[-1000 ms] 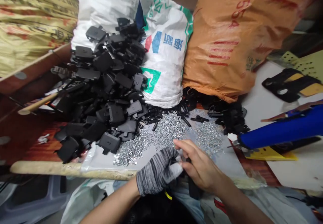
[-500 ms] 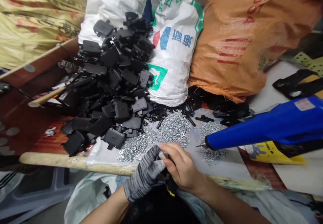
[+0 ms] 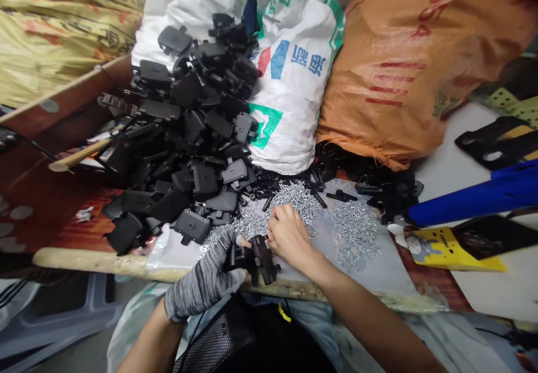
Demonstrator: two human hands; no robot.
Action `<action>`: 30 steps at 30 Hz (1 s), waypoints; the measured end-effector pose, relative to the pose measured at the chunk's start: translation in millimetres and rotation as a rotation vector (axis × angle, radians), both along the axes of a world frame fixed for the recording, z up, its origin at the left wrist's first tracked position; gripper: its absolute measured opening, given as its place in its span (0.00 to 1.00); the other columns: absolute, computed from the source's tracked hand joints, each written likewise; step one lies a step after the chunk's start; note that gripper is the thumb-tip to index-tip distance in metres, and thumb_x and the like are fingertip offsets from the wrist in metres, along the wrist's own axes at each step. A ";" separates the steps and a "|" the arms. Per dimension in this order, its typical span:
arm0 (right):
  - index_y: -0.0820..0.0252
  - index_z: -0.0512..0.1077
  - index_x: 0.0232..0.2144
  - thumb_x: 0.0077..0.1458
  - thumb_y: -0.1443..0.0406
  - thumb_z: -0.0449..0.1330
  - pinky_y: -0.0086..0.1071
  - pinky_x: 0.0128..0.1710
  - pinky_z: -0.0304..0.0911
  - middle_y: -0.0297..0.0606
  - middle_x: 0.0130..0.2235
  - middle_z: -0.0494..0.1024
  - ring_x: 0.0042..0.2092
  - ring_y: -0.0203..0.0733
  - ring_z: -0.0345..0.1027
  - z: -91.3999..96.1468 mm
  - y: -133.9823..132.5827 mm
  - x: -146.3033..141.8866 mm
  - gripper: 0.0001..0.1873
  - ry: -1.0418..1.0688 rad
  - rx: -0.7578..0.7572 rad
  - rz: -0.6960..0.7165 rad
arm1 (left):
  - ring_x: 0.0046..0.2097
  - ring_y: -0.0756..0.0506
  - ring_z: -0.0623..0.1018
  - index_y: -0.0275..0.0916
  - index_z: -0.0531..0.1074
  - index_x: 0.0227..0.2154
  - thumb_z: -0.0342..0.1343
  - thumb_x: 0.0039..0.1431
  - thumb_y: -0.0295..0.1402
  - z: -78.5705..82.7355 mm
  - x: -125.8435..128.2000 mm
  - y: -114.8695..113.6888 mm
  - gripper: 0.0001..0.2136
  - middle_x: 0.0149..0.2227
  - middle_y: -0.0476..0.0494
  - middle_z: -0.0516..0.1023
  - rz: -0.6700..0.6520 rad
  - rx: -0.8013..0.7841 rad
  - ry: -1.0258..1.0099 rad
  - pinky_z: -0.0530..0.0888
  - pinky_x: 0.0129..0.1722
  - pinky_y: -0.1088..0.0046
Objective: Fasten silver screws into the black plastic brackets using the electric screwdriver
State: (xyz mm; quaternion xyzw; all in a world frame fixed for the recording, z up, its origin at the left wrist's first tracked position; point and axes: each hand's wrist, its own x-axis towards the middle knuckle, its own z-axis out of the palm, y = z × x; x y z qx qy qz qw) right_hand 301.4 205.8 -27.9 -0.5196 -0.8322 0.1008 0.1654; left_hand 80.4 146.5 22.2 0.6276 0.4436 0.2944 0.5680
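My left hand (image 3: 205,277), in a grey fingerless-style knit glove, grips a black plastic bracket-like part (image 3: 264,259) with a round clamp shape, just over the bench's front edge. My bare right hand (image 3: 290,235) is at the near side of a heap of silver screws (image 3: 300,198), its fingers bent together. Whatever lies between those fingertips is hidden. Small metal nuts (image 3: 247,222) spread to the left of the screws. Behind my left hand, a large pile of black plastic covers (image 3: 191,132) leans against a white sack (image 3: 290,76).
An orange sack (image 3: 390,76) stands back right, a yellow sack (image 3: 63,31) back left. A blue power screwdriver (image 3: 474,193) juts in from the right above a yellow packet (image 3: 454,248). More small screws (image 3: 355,230) lie right of centre. A wooden rail (image 3: 121,263) edges the bench.
My hands have come apart: the left moved left with the black part, the right reached forward to the screw heap. The blue power screwdriver has shifted right, away from the screws.
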 end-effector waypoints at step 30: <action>0.54 0.81 0.40 0.61 0.63 0.64 0.38 0.50 0.75 0.41 0.45 0.84 0.48 0.42 0.79 39.5 -32.7 32.5 0.07 0.898 -0.290 0.234 | 0.50 0.39 0.78 0.41 0.71 0.50 0.59 0.59 0.41 -7.8 49.1 9.0 0.18 0.50 0.41 0.79 -0.013 0.051 0.091 0.75 0.53 0.60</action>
